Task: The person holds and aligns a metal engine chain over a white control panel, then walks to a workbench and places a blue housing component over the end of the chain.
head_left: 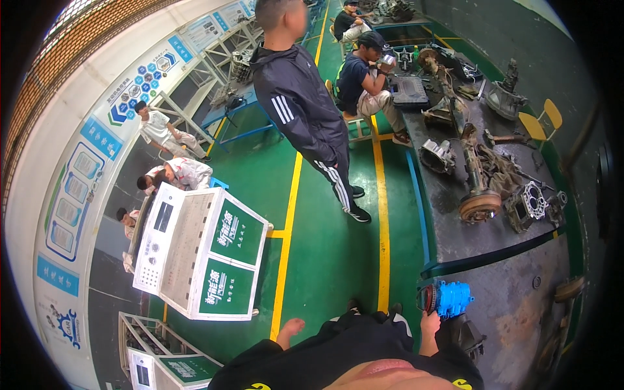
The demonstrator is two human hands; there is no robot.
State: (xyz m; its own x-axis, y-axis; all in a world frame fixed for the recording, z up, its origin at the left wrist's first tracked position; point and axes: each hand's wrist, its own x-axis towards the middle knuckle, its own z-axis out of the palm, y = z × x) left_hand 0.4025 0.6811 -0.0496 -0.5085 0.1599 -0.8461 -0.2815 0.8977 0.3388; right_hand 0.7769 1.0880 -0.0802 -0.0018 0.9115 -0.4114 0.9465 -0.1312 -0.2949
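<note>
At the near edge of the workbench, a bright blue ribbed motor housing [457,298] lies on its side, a dark reddish ring at its left end. My right hand [429,323] is at the lower part of that ringed end, its fingers closed against the rim. My left hand [290,330] hangs away from the bench over the green floor, holding nothing, its fingers loosely apart. A dark metal part [468,335] sits just below the blue housing, partly hidden by my sleeve.
Greasy gearbox parts, including an axle with a rusty drum [480,205] and an open metal casing [525,207], cover the farther bench. A person in a dark jacket [302,104] stands ahead. A white-and-green training console [201,253] stands left. Others sit farther back.
</note>
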